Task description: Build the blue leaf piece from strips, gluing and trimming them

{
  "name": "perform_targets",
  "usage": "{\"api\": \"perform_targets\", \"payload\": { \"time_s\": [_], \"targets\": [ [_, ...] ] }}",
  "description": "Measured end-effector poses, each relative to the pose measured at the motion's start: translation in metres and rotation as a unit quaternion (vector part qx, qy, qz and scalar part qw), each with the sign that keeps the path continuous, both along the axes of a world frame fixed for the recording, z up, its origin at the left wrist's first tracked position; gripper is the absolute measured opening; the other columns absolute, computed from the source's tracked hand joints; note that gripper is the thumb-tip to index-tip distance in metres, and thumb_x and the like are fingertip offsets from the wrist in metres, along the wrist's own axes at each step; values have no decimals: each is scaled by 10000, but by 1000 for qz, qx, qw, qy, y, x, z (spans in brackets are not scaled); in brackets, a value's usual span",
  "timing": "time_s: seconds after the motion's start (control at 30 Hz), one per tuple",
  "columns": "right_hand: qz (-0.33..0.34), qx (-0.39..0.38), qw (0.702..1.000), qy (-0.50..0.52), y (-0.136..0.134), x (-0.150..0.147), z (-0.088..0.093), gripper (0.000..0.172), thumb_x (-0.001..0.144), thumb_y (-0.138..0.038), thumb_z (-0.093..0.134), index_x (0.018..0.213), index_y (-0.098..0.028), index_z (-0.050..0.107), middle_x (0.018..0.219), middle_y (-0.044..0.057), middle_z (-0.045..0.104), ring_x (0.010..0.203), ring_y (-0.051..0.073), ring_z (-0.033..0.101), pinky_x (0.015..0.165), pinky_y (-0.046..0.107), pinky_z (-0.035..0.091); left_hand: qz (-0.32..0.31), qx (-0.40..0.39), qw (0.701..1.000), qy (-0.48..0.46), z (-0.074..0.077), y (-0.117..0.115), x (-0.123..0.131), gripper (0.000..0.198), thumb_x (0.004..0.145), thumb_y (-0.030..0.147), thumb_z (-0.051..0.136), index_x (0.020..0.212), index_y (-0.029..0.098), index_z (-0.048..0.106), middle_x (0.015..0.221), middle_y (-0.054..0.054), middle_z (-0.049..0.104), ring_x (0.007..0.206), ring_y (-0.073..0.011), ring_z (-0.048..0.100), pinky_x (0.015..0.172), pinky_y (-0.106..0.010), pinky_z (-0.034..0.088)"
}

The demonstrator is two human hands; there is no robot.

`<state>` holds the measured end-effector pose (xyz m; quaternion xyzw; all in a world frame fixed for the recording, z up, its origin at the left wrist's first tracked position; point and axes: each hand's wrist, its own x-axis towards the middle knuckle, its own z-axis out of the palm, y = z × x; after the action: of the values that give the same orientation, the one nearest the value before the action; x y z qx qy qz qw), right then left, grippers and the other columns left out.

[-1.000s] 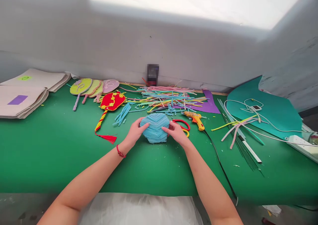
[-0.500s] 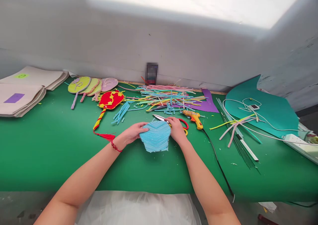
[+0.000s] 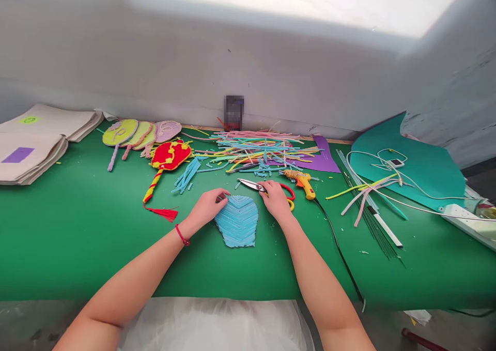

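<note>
A blue panel of pipe-cleaner strips point(image 3: 238, 222), laid in a chevron pattern, lies flat on the green tabletop. At its upper left edge is my left hand point(image 3: 211, 204), with thumb and fingers curled together on the rim. My right hand point(image 3: 274, 200) is closed over the middle of the scissors point(image 3: 251, 184). Their blades point left, and the red and yellow handles show beyond the hand. The fingertips of the right hand are partly hidden. Cut blue strips point(image 3: 187, 176) lie beyond my left hand.
Behind is a heap of coloured pipe cleaners point(image 3: 251, 147). A yellow glue gun point(image 3: 304, 182) lies right of the scissors, its cord trailing forward. A red fan point(image 3: 170, 155) and several pastel fans point(image 3: 121, 132) lie left. Thin wires point(image 3: 382, 237) and a power strip point(image 3: 465, 214) are at right.
The blue panel has come down flat onto the table, slightly nearer me. My right hand has left its edge and closed over the scissors. The left hand stays at the upper left rim.
</note>
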<state>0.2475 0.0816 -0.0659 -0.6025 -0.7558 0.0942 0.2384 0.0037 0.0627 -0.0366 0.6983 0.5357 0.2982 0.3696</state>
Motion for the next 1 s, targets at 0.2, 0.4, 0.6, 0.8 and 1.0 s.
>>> {"api": "perform_targets", "payload": {
  "time_s": [0.2, 0.4, 0.6, 0.8, 1.0],
  "targets": [
    [-58, -10, 998, -12, -3, 19, -1, 301, 798, -115, 477, 1036, -223, 626, 996, 94, 604, 959, 271, 506, 818, 405, 432, -13, 2, 997, -70, 1, 1, 4, 217, 748, 250, 545, 908, 225, 688, 928, -39, 690, 837, -209, 611, 790, -319, 463],
    [-86, 11, 995, 46, -7, 15, 10, 315, 802, -159, 481, 1086, -200, 610, 1072, 118, 581, 1013, 277, 512, 875, 432, 426, 76, -25, 970, -231, 15, 10, -6, 246, 720, 320, 636, 919, 178, 658, 977, -61, 663, 830, -192, 608, 723, -283, 475],
    [6, -97, 926, 365, -16, -10, 35, 315, 829, -433, 531, 1035, -213, 624, 1052, 92, 634, 976, 225, 601, 836, 382, 494, 208, -81, 844, -487, 16, 34, -32, 280, 680, 175, 694, 948, 159, 614, 937, -46, 653, 778, -122, 606, 655, -204, 480],
    [292, -575, 646, 409, -45, -49, 44, 537, 792, -514, 586, 1212, -181, 557, 1070, 137, 669, 908, 213, 664, 762, 372, 547, 182, -187, 803, -537, 12, 31, -28, 225, 753, 86, 623, 965, 161, 617, 916, -33, 657, 677, -83, 600, 605, -184, 499],
    [-26, -237, 843, 482, -19, -40, 17, 525, 792, -503, 564, 1239, -235, 506, 1309, 110, 517, 1130, 210, 550, 873, 369, 509, 154, -235, 803, -526, 17, 25, -23, 247, 736, 88, 646, 968, 168, 627, 967, -43, 667, 654, -82, 606, 584, -189, 498]
  ]
}}
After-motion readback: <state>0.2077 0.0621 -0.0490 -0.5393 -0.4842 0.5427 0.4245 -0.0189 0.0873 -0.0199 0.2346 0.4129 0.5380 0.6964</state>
